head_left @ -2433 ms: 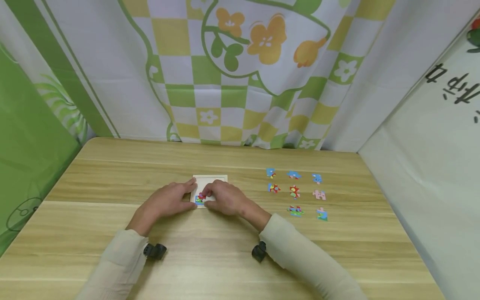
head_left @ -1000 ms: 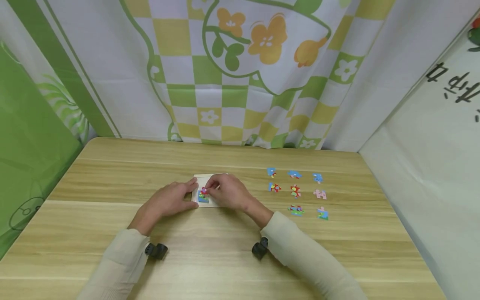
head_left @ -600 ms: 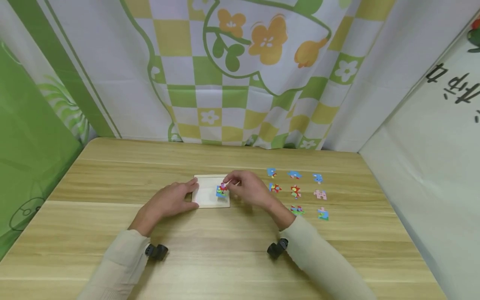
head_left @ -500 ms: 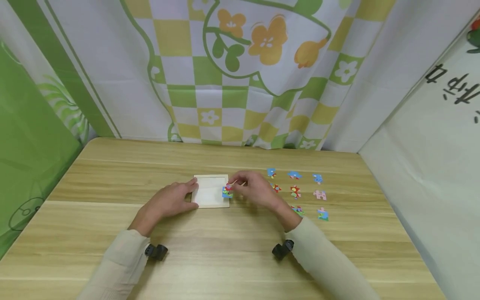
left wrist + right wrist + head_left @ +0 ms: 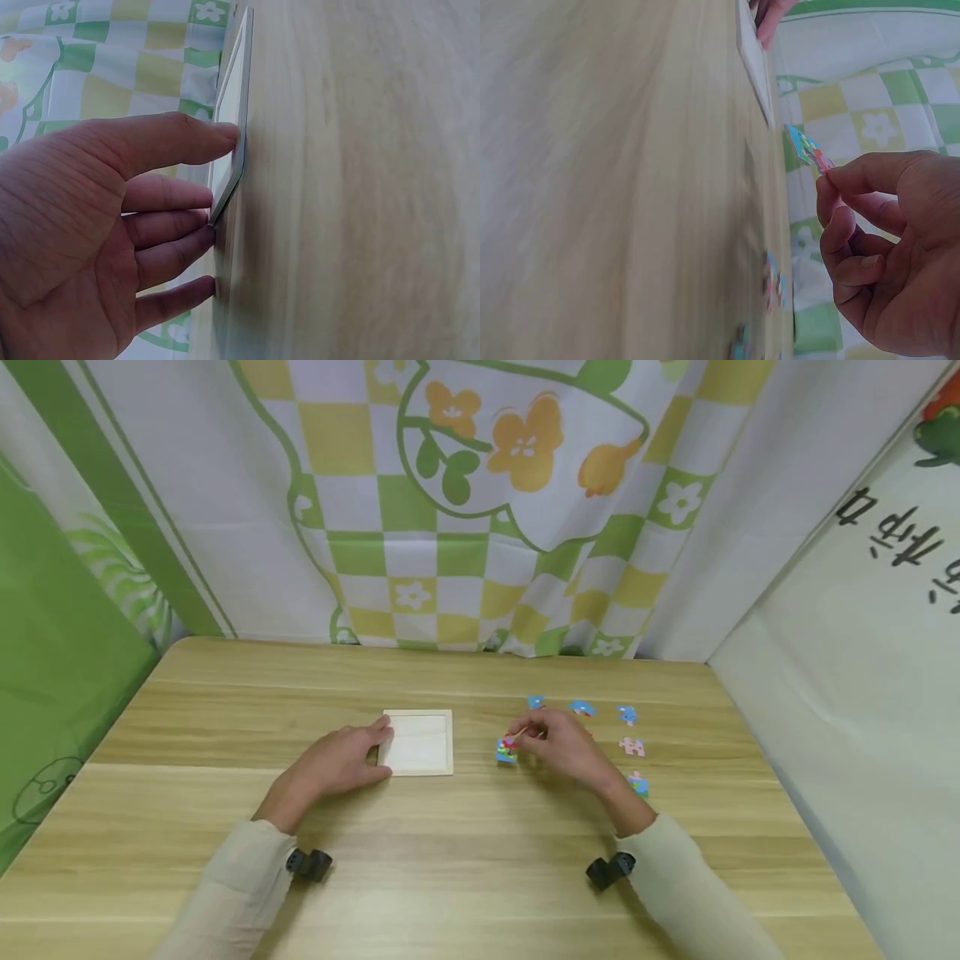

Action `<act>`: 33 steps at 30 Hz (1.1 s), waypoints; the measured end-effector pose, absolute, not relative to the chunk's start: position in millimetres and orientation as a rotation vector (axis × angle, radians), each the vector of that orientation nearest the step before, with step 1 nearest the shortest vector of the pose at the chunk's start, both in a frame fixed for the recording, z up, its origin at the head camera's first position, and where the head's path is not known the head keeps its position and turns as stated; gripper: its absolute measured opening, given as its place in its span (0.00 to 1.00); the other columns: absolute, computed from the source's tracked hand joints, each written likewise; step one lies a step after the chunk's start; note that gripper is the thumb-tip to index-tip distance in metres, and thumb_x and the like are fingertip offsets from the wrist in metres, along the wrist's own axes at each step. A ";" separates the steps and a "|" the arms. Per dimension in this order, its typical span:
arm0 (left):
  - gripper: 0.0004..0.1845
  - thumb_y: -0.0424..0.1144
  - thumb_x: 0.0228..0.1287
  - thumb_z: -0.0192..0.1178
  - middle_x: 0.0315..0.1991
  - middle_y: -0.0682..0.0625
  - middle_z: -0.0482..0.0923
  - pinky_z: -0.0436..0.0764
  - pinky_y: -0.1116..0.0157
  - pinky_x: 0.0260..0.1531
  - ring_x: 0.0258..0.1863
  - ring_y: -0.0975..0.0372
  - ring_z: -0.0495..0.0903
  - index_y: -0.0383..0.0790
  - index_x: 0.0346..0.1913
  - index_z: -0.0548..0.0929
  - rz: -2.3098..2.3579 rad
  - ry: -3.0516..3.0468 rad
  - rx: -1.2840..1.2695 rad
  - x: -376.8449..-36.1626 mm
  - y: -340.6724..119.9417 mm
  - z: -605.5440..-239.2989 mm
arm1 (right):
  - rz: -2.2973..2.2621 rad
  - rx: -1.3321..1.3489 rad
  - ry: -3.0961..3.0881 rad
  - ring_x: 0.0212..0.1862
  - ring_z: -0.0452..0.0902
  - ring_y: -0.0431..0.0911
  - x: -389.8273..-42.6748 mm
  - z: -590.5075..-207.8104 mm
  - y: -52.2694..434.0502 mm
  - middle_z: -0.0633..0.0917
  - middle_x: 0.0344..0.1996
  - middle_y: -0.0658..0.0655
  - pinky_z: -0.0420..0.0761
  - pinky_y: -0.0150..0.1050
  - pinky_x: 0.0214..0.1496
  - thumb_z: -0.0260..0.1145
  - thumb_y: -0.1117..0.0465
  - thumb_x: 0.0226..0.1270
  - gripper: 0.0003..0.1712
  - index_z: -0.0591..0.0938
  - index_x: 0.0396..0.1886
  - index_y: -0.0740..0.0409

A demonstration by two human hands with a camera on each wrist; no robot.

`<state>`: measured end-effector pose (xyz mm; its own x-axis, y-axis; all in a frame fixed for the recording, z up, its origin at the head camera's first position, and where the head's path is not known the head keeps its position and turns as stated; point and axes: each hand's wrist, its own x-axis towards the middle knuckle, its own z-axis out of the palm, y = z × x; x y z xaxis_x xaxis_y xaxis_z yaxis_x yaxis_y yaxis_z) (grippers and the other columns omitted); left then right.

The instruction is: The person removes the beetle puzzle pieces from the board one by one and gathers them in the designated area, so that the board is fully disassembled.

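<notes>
My left hand point(image 5: 341, 760) rests at the left side of a small square wooden puzzle frame point(image 5: 448, 743) lying on the table. In the left wrist view its thumb point(image 5: 187, 139) touches the frame's rim, and the other fingers extend along the edge, fairly straight. Away to the right of the frame, my right hand point(image 5: 566, 747) pinches a jigsaw piece point(image 5: 506, 752) between thumb and fingertips. Blue, green and red show on that piece point(image 5: 802, 144), which is held tilted above the table in the right wrist view. The frame's inside shows a bare pale base.
Several loose jigsaw pieces lie to the right, among them a pink piece point(image 5: 632, 746), a blue piece point(image 5: 582, 707) and a blue-green corner piece point(image 5: 637, 785). My right hand hides some. A patterned curtain point(image 5: 480, 552) hangs behind the wooden table point(image 5: 450, 877).
My right hand has lifted the jigsaw piece out of the frame's lower left corner and carried it rightward past the frame. My left hand has stayed at the frame.
</notes>
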<state>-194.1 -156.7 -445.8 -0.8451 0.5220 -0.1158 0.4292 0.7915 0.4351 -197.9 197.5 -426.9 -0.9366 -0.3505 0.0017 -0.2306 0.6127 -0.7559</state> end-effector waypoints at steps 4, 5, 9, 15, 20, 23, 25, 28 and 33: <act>0.37 0.44 0.68 0.68 0.75 0.32 0.64 0.80 0.51 0.54 0.54 0.49 0.82 0.26 0.73 0.70 0.579 2.762 0.737 -193.7 -155.5 -446.9 | -1.201 -0.453 2.682 0.31 0.76 0.45 -192.3 -430.4 212.1 0.86 0.32 0.56 0.75 0.35 0.30 0.67 0.65 0.73 0.06 0.88 0.43 0.58; 0.37 0.44 0.68 0.68 0.75 0.32 0.64 0.80 0.51 0.53 0.51 0.51 0.82 0.26 0.73 0.70 0.583 2.757 0.732 -194.2 -155.2 -447.0 | -1.194 -0.453 2.684 0.31 0.76 0.45 -191.4 -431.2 215.6 0.86 0.32 0.55 0.75 0.35 0.30 0.67 0.64 0.73 0.05 0.88 0.43 0.58; 0.37 0.43 0.69 0.67 0.75 0.32 0.63 0.78 0.54 0.50 0.47 0.55 0.79 0.26 0.73 0.70 0.592 2.749 0.721 -195.5 -153.9 -446.6 | -1.142 -0.434 2.701 0.33 0.76 0.44 -187.6 -433.6 227.6 0.86 0.33 0.53 0.75 0.36 0.32 0.67 0.63 0.73 0.06 0.89 0.43 0.58; 0.37 0.43 0.69 0.66 0.75 0.31 0.62 0.78 0.53 0.52 0.48 0.50 0.82 0.25 0.74 0.68 0.614 2.736 0.729 -194.4 -153.6 -447.2 | -1.072 -0.421 2.708 0.33 0.75 0.43 -184.3 -435.7 237.6 0.85 0.32 0.51 0.75 0.35 0.33 0.66 0.65 0.73 0.06 0.88 0.42 0.57; 0.37 0.43 0.71 0.65 0.77 0.32 0.60 0.71 0.44 0.67 0.69 0.39 0.72 0.25 0.75 0.67 0.627 2.742 0.743 -190.0 -155.5 -448.5 | -1.041 -0.405 2.710 0.31 0.74 0.42 -181.2 -438.7 241.3 0.85 0.31 0.50 0.74 0.35 0.32 0.67 0.66 0.70 0.06 0.88 0.42 0.58; 0.37 0.43 0.72 0.64 0.77 0.32 0.58 0.66 0.41 0.71 0.72 0.38 0.67 0.25 0.75 0.66 0.650 2.731 0.750 -187.6 -156.3 -449.6 | -1.024 -0.388 2.729 0.31 0.74 0.42 -180.8 -441.3 241.5 0.85 0.31 0.50 0.74 0.36 0.33 0.68 0.66 0.69 0.06 0.89 0.42 0.58; 0.37 0.43 0.72 0.64 0.78 0.32 0.58 0.65 0.41 0.71 0.72 0.38 0.66 0.25 0.75 0.66 0.660 2.724 0.761 -186.5 -156.6 -449.6 | -1.012 -0.371 2.739 0.31 0.73 0.42 -180.9 -443.3 241.0 0.85 0.31 0.49 0.74 0.36 0.34 0.68 0.65 0.69 0.06 0.89 0.41 0.57; 0.37 0.43 0.73 0.64 0.77 0.32 0.58 0.66 0.40 0.70 0.72 0.37 0.67 0.25 0.75 0.66 0.661 2.724 0.771 -186.6 -156.6 -449.6 | -0.992 -0.364 2.755 0.31 0.74 0.42 -181.8 -445.8 240.8 0.85 0.30 0.48 0.75 0.37 0.35 0.68 0.65 0.68 0.06 0.89 0.41 0.55; 0.36 0.43 0.73 0.64 0.77 0.31 0.59 0.67 0.41 0.70 0.72 0.37 0.67 0.25 0.75 0.66 0.657 2.728 0.788 -187.7 -156.6 -448.0 | -0.990 -0.372 2.771 0.31 0.74 0.42 -183.8 -448.4 241.6 0.86 0.30 0.48 0.75 0.38 0.35 0.68 0.65 0.68 0.06 0.89 0.40 0.55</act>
<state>-187.7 -156.6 -448.0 -0.8303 0.5500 -0.0902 0.4487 0.7555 0.4773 -183.8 241.6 -448.4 -0.9535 -0.2907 -0.0802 -0.1740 0.7476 -0.6410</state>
